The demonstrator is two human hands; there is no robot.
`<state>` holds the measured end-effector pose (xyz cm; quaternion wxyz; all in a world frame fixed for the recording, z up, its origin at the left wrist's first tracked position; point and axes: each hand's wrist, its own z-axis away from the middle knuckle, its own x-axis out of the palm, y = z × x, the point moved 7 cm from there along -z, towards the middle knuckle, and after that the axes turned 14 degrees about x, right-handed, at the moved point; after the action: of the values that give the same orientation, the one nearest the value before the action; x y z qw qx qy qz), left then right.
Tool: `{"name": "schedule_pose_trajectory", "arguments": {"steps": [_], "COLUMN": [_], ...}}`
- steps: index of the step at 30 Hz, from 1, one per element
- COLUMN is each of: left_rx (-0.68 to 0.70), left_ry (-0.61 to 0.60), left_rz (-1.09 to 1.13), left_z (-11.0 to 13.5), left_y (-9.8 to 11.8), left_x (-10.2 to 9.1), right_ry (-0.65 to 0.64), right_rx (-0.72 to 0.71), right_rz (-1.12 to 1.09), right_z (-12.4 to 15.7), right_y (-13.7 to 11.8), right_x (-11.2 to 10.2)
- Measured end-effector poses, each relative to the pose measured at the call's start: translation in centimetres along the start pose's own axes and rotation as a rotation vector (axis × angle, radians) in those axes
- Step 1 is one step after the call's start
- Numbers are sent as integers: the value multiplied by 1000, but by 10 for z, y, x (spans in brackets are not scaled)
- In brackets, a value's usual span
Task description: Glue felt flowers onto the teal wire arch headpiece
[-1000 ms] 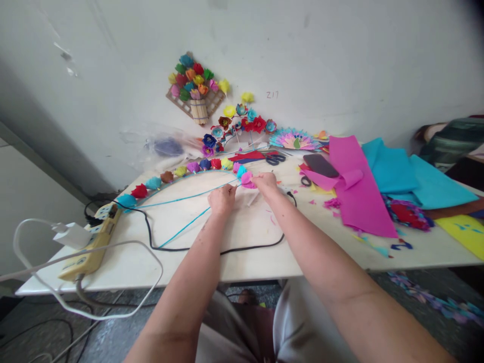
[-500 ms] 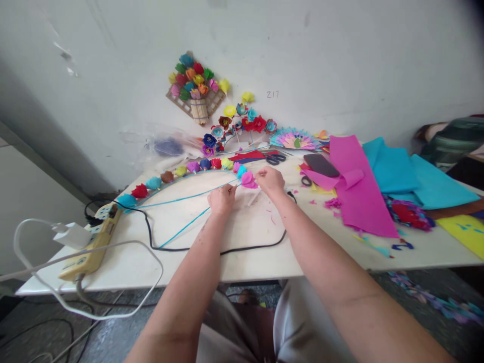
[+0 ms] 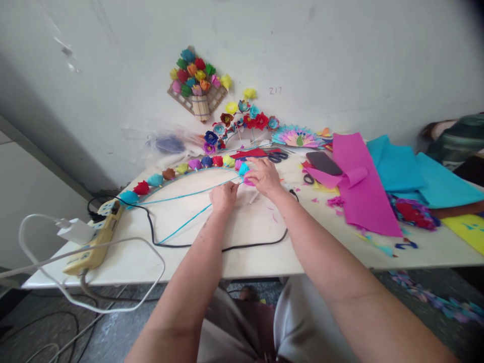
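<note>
In the head view a row of crepe-paper flowers (image 3: 168,174) in many colours curves along a thin light-blue cord (image 3: 189,193) on the table. My left hand (image 3: 224,196) is closed in a pinch on the blue cord, just left of the row's right end. At that end are a turquoise flower (image 3: 244,169) and a pink flower (image 3: 248,181). My right hand (image 3: 265,177) reaches over the pink flower with its fingers closed on it, hiding part of it. A loose stretch of the cord slants down and left from my left hand.
Scissors (image 3: 278,157) and a dark phone (image 3: 323,163) lie beyond my right hand. Pink paper (image 3: 365,194) and turquoise paper (image 3: 395,164) cover the right side. A power strip (image 3: 94,247) and a black cable (image 3: 204,245) lie left and in front.
My right hand has shifted left, from the pink flower's right side to over it, covering more of it. My left hand keeps its pinch at nearly the same spot.
</note>
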<state>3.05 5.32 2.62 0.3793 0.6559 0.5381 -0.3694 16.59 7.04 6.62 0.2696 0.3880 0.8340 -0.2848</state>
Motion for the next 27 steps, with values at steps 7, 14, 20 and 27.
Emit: {"name": "schedule_pose_trajectory", "arguments": {"steps": [7, 14, 20, 27], "left_rx": [8, 0, -3, -13], "left_ry": [7, -2, -8, -24], "left_rz": [8, 31, 23, 40], "left_z": [0, 1, 1, 2], "left_y": [2, 3, 4, 4], "left_x": [-1, -2, -3, -4], "right_ry": [-20, -43, -49, -97], "right_rx": [-11, -17, -14, 13], "right_rz": [10, -5, -4, -16], "right_z": [-1, -1, 0, -1], "right_y": [1, 4, 6, 11], "right_x": [5, 12, 15, 13]}}
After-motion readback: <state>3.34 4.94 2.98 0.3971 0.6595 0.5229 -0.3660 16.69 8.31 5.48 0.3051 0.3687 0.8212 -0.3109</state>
